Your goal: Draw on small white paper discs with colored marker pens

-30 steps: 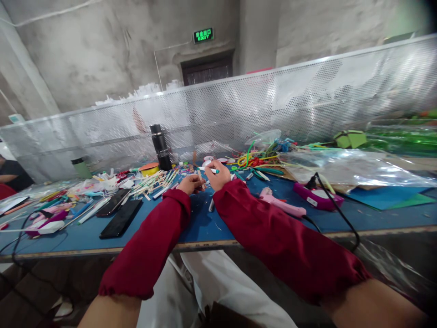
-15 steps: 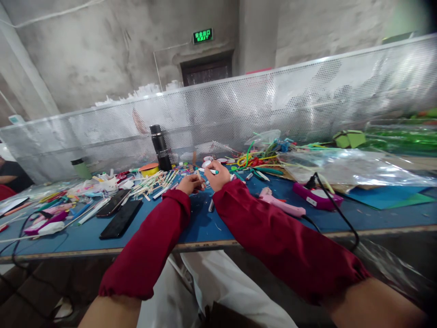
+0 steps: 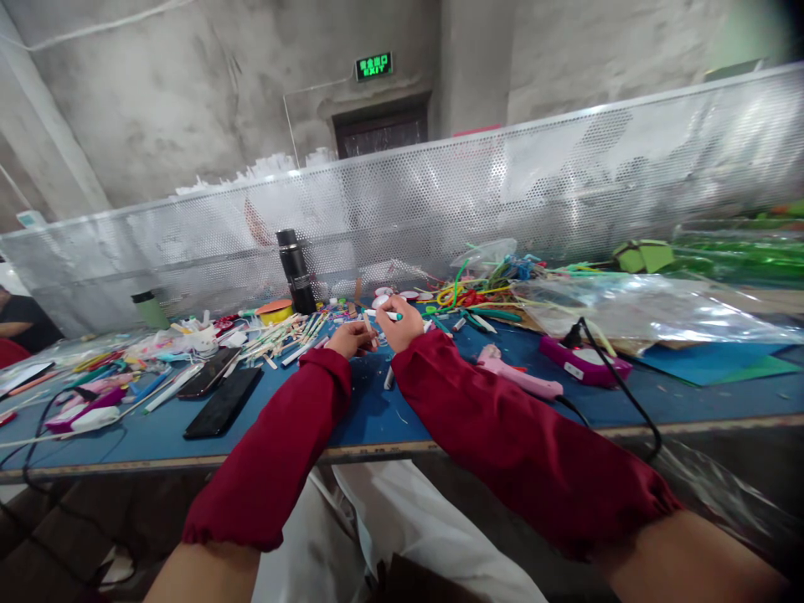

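Above the middle of the blue table (image 3: 364,427), my two hands are close together. My right hand (image 3: 405,325) is closed round a white marker with a green end (image 3: 394,316), its other end pointing left. In the pinched fingers of my left hand (image 3: 349,340) is a small pale stick (image 3: 368,327), upright and just left of the right hand. Its exact kind is too small to make out. Many thin pale sticks (image 3: 286,335) lie in a loose heap beyond my left hand. A whitish marker (image 3: 389,378) rests on the table below my right hand.
Two phones, the nearer one black (image 3: 223,404), lie left of my arms. A black flask (image 3: 295,272) stands behind the sticks. To the right are a pink glue gun (image 3: 518,374) and a purple power strip (image 3: 584,362) with a black cord. A perforated metal screen (image 3: 402,213) borders the table's back.
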### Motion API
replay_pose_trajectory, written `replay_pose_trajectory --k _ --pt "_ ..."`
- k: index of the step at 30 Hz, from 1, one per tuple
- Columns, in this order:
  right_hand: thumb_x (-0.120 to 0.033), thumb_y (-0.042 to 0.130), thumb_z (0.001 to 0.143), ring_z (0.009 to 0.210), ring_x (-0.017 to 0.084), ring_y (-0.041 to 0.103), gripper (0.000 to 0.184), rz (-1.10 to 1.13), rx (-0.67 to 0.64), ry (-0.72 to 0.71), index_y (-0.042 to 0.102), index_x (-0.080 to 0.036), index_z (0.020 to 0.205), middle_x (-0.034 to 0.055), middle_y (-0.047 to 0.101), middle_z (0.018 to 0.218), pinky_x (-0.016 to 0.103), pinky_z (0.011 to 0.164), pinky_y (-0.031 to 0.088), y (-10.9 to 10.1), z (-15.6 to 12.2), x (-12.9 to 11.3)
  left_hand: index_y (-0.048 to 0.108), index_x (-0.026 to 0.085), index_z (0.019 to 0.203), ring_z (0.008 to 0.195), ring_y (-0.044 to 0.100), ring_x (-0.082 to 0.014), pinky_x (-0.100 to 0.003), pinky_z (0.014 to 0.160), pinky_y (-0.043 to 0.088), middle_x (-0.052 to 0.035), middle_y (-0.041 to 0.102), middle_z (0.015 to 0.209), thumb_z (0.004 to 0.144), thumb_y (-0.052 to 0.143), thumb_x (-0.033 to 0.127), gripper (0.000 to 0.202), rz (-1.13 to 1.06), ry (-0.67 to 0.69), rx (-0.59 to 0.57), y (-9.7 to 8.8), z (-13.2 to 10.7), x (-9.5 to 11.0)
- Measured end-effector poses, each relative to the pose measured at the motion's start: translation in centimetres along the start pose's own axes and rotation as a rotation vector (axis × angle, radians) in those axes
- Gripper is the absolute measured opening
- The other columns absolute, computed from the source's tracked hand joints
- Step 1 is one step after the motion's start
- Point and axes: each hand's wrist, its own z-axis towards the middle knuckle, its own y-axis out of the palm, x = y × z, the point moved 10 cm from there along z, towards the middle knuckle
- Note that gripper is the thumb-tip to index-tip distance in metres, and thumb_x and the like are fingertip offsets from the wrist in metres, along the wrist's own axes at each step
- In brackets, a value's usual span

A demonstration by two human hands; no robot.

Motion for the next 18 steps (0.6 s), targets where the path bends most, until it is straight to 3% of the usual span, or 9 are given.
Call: replay_pose_trajectory --k 7,18 --pt "-0.036 0.054 0.083 0.072 0.019 0.06 0.015 0.011 0.008 -0.001 0.057 -0.025 0.073 -0.0003 0.066 0.074 0.031 0.072 0.047 0.04 -0.17 0.05 0.063 0.015 0.083 0.066 0.069 -0.0135 -0.02 0.054 0.043 -0.0028 0.074 0.079 0.076 0.086 0.045 0.038 0.0 0.007 -0.019 0.18 -0.08 -0.01" --pt "-0.033 0.056 0.082 0.072 0.018 0.061 0.013 0.01 -0.007 0.007 0.056 -0.025 0.072 -0.0002 0.066 0.074 0.03 0.072 0.048 -0.05 0.0 -0.05 0.068 0.016 0.092 0.076 0.071 -0.0149 -0.02 0.059 0.045 -0.0035 0.076 0.087 0.085 0.077 0.041 0.027 0.052 -0.019 -0.006 0.0 -0.03 -0.24"
